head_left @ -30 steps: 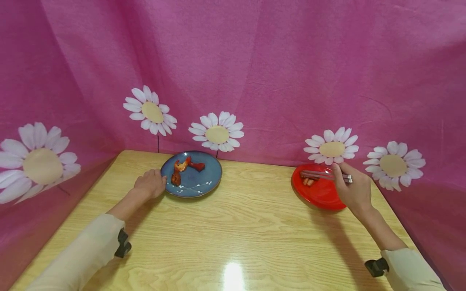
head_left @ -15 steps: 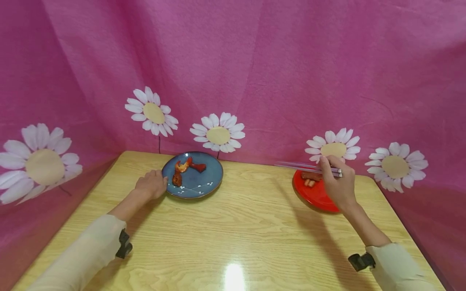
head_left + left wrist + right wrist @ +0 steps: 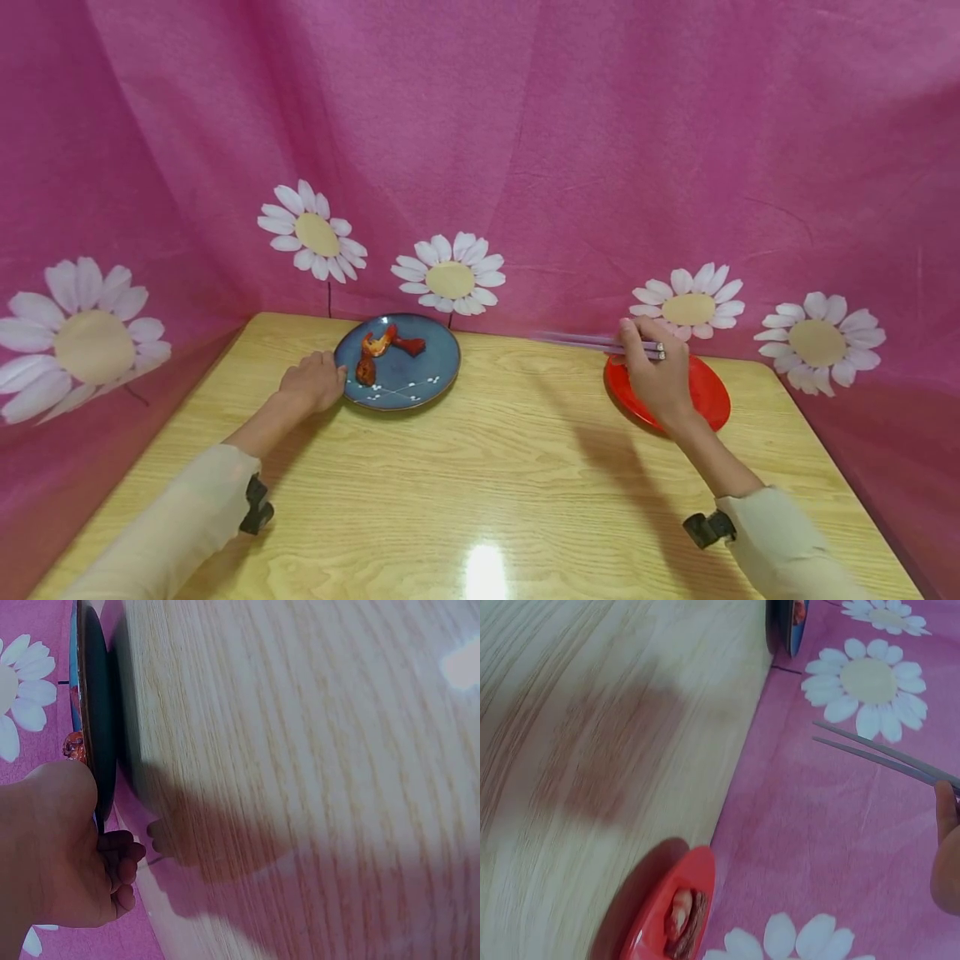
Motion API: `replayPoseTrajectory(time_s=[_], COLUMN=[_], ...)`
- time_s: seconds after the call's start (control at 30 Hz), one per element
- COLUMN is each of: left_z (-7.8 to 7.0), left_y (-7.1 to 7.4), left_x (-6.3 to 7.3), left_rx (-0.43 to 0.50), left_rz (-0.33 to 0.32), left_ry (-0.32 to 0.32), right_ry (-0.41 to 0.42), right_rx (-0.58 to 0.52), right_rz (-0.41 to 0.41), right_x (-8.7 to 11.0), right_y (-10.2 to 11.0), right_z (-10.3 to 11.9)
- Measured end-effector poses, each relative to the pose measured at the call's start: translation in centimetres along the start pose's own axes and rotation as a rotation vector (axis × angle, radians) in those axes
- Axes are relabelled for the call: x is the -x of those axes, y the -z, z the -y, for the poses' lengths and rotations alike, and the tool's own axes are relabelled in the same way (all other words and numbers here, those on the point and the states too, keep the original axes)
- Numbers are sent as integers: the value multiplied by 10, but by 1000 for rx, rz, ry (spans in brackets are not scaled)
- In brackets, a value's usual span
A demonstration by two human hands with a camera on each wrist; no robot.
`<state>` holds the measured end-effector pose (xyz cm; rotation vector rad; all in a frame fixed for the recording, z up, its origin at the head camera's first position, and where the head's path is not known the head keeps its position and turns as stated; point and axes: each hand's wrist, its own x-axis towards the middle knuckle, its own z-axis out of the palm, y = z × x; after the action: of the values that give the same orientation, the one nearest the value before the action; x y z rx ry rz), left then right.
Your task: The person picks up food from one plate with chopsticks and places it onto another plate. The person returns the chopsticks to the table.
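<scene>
My left hand grips the left rim of the blue plate, its fingers curled at the edge in the left wrist view. On that plate lie a brown lump, an orange, curved shrimp-like piece and a dark red piece. My right hand holds metal chopsticks in the air, pointing left, above the red plate's left part. Nothing shows between their slightly parted tips. In the right wrist view the red plate bears pinkish pieces and a brown strip, mostly hidden from the head view.
Both plates are near the back edge of the wooden table, with bare wood between them. A pink cloth printed with daisies hangs behind and at both sides. Black wrist devices sit on both sleeves.
My right hand has lifted the chopsticks from the food on the red plate and moved left. The left hand and the blue plate have stayed in place.
</scene>
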<state>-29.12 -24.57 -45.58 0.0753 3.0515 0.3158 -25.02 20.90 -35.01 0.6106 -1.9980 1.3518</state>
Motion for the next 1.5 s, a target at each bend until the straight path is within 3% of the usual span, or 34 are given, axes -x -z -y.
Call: replayPoseTrajectory(time_s=[0.2,0.7,0.93,1.1,1.33,1.5], left_z=[0,-1,-2,-1,-1,0], left_y=[1,2,2,1,1,0], left_x=[0,-1,0,1,0,-1], left_rx=[3,0,0,0,-6,-9], left_rz=[-1,3,4,4,12,9], left_ry=[0,1,6,8,10,5], right_ry=[-44,-87,-137,-132,-138,-121], right_rx=[-117,-245,-284,-298,-303,-312], right_rz=[31,69,66,79,111,117], right_x=[0,1,3,5,2,3], right_y=[-17,-57,-74,-84,-91,-100], right_z=[0,4,-17,-17,19,19])
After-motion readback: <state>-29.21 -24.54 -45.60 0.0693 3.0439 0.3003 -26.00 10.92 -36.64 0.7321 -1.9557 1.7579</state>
